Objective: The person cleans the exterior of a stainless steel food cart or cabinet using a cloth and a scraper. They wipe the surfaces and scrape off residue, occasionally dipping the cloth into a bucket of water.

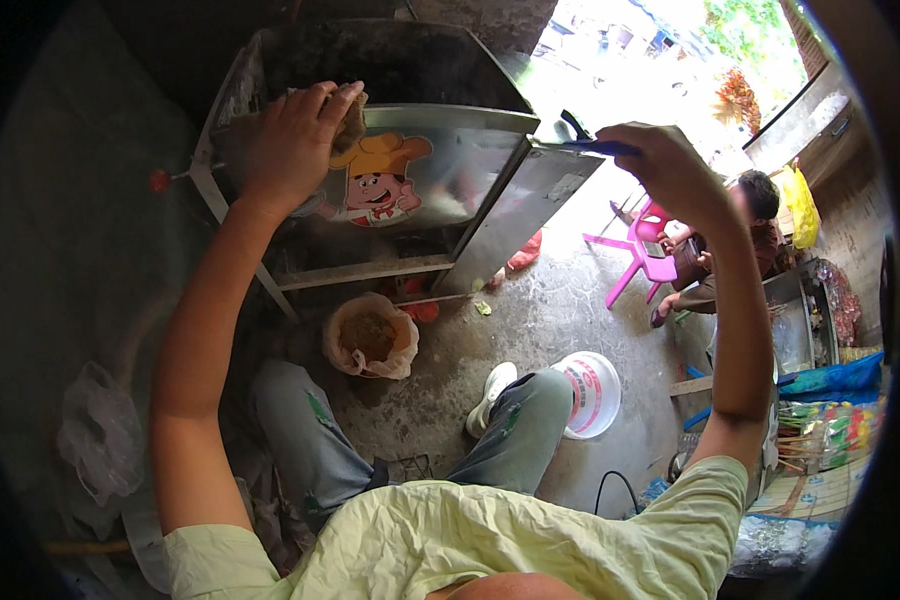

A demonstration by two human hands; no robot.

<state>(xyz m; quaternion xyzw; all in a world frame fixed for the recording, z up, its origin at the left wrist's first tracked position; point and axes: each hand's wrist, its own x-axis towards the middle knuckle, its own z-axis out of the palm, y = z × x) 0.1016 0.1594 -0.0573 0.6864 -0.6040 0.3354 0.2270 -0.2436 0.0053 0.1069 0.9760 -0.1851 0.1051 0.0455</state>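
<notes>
My left hand [292, 146] is closed around a brownish cloth or sponge [354, 124], held at the upper front edge of a stainless steel cooking stall [457, 169]. Below that hand, the stall's front panel bears a cartoon chef sticker [379, 184]. My right hand [664, 165] grips a dark blue-handled tool [607, 145] beyond the stall's right corner. A black part sticks up from this tool; its exact kind is unclear against the bright light. The stall's upper well [390, 71] looks dark and sooty inside.
A bin lined with a plastic bag [371, 337] stands below the stall. Beside my knee is a white bucket [596, 394]. To the right, a person [757, 232] sits near a pink plastic chair [637, 251]. A red knob [160, 180] juts out left of the stall.
</notes>
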